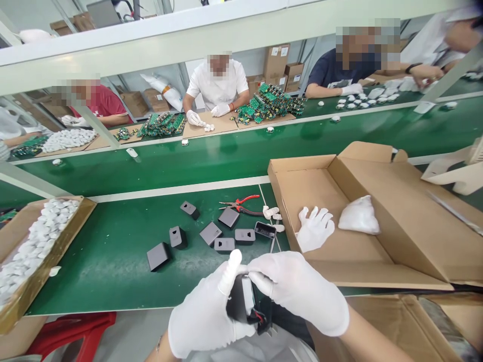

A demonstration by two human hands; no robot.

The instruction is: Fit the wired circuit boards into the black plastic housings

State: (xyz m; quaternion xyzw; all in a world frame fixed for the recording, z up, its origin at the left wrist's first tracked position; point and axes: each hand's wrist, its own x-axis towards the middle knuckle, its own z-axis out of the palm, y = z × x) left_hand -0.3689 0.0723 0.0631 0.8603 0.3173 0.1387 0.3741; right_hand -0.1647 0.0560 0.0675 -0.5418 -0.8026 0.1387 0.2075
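Observation:
My left hand [206, 311], in a white glove, is wrapped round a dark plastic housing [235, 304] close to my body. A white block [248, 295] shows in the housing's open side, and red and black wires [259, 319] come out at the lower end. At the upper end, the gloved fingers of my right hand [302, 289] are pinched together against the housing and the block; their exact contact is partly hidden. Beyond my hands, several similar dark grey housings lie on the green bench, including an open one [265, 230] and a closed-looking one [158, 256].
Red-handled pliers [241, 205] lie behind the housings, near white finger cots [272, 213]. On the right, an open cardboard box [313, 183] holds a glove [315, 229] and a white bag [359, 215]. A tray [81, 221] of small white parts stands left. Co-workers sit across the green conveyor [226, 156].

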